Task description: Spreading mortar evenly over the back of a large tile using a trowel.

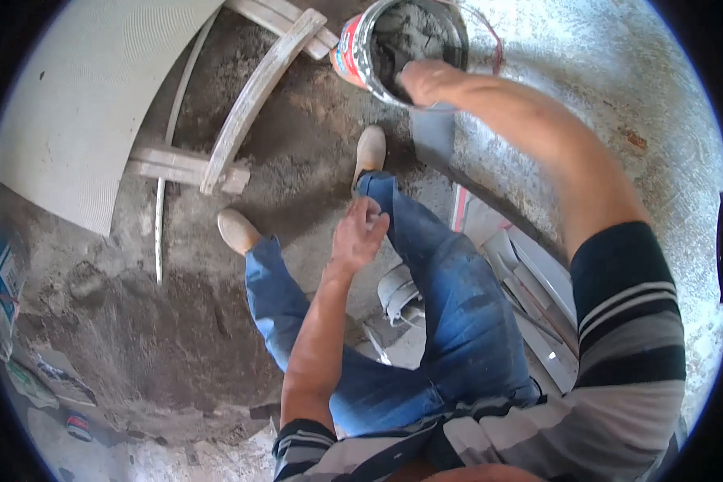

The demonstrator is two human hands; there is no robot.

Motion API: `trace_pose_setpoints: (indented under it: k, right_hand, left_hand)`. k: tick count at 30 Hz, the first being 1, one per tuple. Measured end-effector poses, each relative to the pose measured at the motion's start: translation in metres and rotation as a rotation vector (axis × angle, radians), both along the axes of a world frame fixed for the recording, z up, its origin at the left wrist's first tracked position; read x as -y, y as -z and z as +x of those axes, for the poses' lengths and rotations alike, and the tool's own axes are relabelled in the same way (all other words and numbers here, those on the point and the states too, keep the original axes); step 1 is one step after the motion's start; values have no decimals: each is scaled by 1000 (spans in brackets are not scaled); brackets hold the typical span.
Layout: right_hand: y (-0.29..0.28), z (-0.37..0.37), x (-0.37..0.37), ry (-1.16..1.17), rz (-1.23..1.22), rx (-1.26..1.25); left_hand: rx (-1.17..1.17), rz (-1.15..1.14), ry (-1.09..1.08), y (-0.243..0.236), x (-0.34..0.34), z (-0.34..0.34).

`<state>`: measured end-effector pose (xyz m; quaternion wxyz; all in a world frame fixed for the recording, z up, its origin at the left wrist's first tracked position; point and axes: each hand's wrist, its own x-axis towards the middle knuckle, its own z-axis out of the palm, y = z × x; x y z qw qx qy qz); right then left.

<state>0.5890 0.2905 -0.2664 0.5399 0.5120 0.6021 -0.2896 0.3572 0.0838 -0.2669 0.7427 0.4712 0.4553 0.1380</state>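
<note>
My right hand [422, 80] reaches into a bucket [365, 50] of grey wet mix at the top, its fingers curled down inside the rim; what they hold is hidden. My left hand [360, 233] hangs over my jeans near the right knee, fingers bent in toward the thumb, and I cannot make out whether anything is between them. A pale sheet [80, 96] with fine curved ridges lies at the upper left, beside a curved pale wooden piece [253, 104] lying across short battens [161, 165] and a thin white strip [160, 233].
My feet stand on rough, dirt-stained concrete. Long boards and offcuts [530, 305] lie right of my legs, an upturned grey container [398, 293] between them. A raised pale surface [635, 96] runs along the right. Bags [0, 281] and a small tub [78, 426] sit at the far left.
</note>
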Motion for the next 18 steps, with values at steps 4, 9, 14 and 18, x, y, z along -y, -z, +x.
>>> trace_pose_setpoints:
  k: [4, 9, 14, 18]
  right_hand:
    - [-35, 10, 9, -206, 50, 138]
    - [-152, 27, -19, -299, -34, 83]
    - [-100, 27, -56, -400, -36, 108]
    - [-28, 43, -31, -274, 123, 36]
  left_hand:
    - [-2, 31, 13, -2, 3, -4]
    - [21, -14, -11, -1, 2, -3]
    - [33, -68, -28, -7, 3, 0]
    - [64, -12, -45, -4, -13, 9]
